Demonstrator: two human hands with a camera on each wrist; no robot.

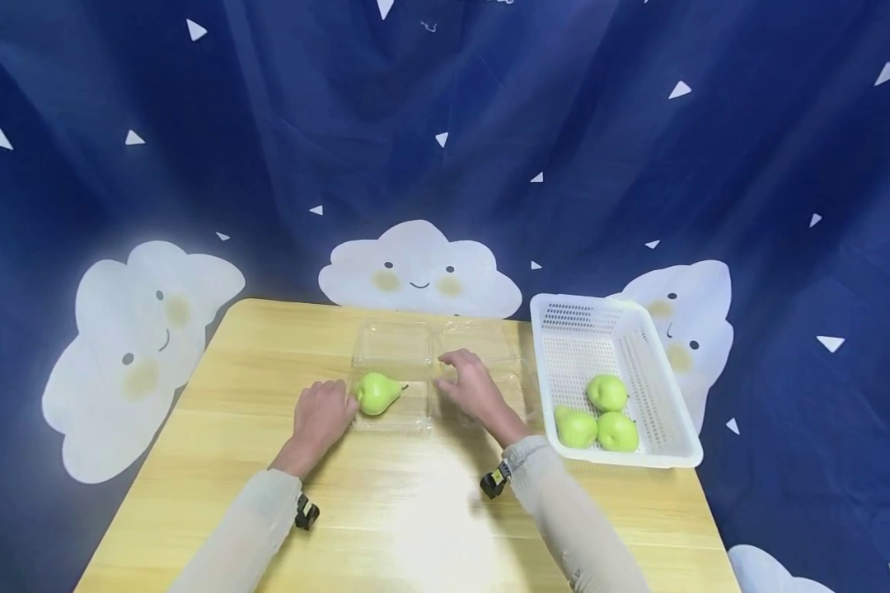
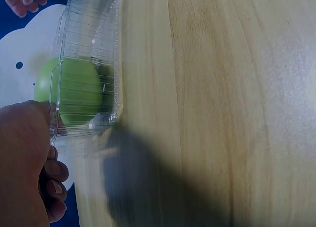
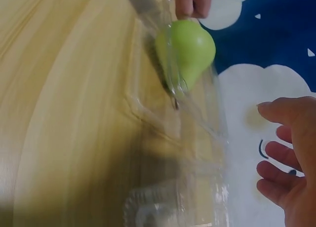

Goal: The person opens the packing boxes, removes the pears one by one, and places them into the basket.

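Note:
A green pear (image 1: 376,394) lies on its side in the front half of a clear plastic clamshell box (image 1: 414,418), its stem to the right. My left hand (image 1: 325,414) grips the left rim of that box between thumb and curled fingers; the left wrist view shows the thumb (image 2: 27,116) on the rim beside the pear. My right hand (image 1: 476,387) hovers above a second clear clamshell box (image 1: 515,387) on the right. Its fingers (image 3: 281,155) are spread and loosely bent, with nothing between them.
A white perforated plastic basket (image 1: 656,354) stands at the table's right edge, with three green pears (image 1: 606,394) at its near end. The wooden table (image 1: 267,354) backs onto a dark blue curtain (image 1: 489,107) printed with clouds.

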